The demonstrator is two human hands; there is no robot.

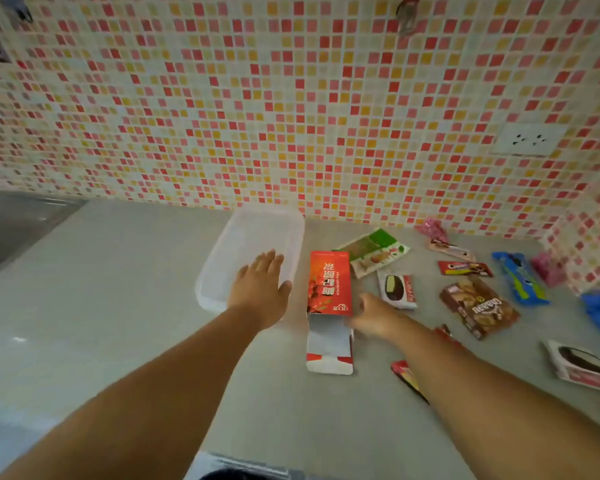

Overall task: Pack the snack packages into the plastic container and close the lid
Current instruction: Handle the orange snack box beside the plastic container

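Fingers [269, 259] of the left hand [258, 289]: straight and spread, palm down over the near end of the clear plastic container [253, 237], which lies at centre frame on the grey desk [101, 306], its far end close to the tiled wall [291, 98]; whether the palm touches the container cannot be told. Right hand [373, 315]: blurred, at the right edge of the red carton [329, 282] just right of the container; whether its fingers grasp the carton cannot be told. Red carton: flat on the desk, near flap open, white inside showing. Snack packages, right half of the frame, all on the desk outside the container: green-and-white packet [373, 251] beyond the carton; white ice-cream-bar wrapper [397, 289] right of the carton; brown biscuit pack [478, 306]; small red packet [465, 268]; blue packet [520, 277]; pink sweets [432, 230] by the wall; second white wrapper [581, 365] at lower right; red packet [407, 375] partly under the right forearm. Wall socket [529, 139], upper right. Steel sink [21, 220], left edge.
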